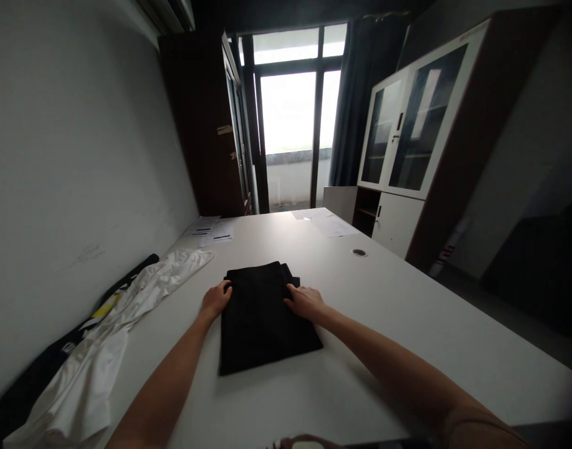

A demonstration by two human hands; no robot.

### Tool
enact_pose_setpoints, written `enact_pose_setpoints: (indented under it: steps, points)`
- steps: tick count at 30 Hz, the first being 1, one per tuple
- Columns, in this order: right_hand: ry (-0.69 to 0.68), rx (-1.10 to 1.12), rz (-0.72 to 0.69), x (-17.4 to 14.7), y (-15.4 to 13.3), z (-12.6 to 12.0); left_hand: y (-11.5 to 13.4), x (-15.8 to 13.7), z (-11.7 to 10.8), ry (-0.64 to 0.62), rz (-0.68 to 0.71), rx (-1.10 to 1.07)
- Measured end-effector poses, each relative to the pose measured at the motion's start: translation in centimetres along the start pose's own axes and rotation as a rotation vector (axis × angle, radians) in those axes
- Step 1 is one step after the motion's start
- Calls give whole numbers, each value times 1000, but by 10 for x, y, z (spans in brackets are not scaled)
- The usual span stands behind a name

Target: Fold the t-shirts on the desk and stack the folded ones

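A black garment [262,321], folded into a rough rectangle, lies flat on the white table [389,355]. Several layers show at its far right corner; which kind of garment it is, I cannot tell. My left hand [217,298] is closed on its left edge near the far corner, thumb on top, the other fingers partly hidden. On the opposite side my right hand [307,303] grips the upper right part, with thumb and fingers bent on the cloth.
Along the left wall lie a crumpled white cloth [141,293] and a dark cloth with a yellow patch [107,305]. Paper sheets [211,231] and more papers [335,226] rest at the far end. A round cable hole [359,252] is at right, before a cabinet [398,218].
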State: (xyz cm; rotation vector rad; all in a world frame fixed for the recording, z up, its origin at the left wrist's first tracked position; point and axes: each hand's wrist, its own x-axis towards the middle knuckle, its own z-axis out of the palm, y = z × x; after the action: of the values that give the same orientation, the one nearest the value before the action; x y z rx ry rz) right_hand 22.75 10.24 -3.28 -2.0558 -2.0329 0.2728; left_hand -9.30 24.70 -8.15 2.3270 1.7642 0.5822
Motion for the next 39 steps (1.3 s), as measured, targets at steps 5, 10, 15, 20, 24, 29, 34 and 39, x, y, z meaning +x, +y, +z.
enact_pose_setpoints:
  steps: [5, 10, 15, 20, 24, 29, 34, 39]
  points:
    - [74, 329, -77, 4, -13, 9, 1, 1, 1, 1, -31, 19]
    - [3, 612, 45, 17, -1, 16, 2, 0, 0, 28, -89, 44]
    - [20, 546, -7, 21, 6, 19, 6, -3, -4, 70, -100, 47]
    - [70, 413, -107, 22, 2, 18, 10, -4, -6, 103, -108, 42]
    - [44, 419, -135, 30, 5, 16, 10, -4, -4, 111, -95, 35]
    - [-20, 406, -67, 48, 23, 9, 9, -4, -1, 122, -73, 35]
    - [-8, 402, 6, 66, 46, -7, 9, -4, 0, 85, -75, 32]
    - [7, 385, 108, 77, 87, -34, 9, -4, 1, 63, -62, 4]
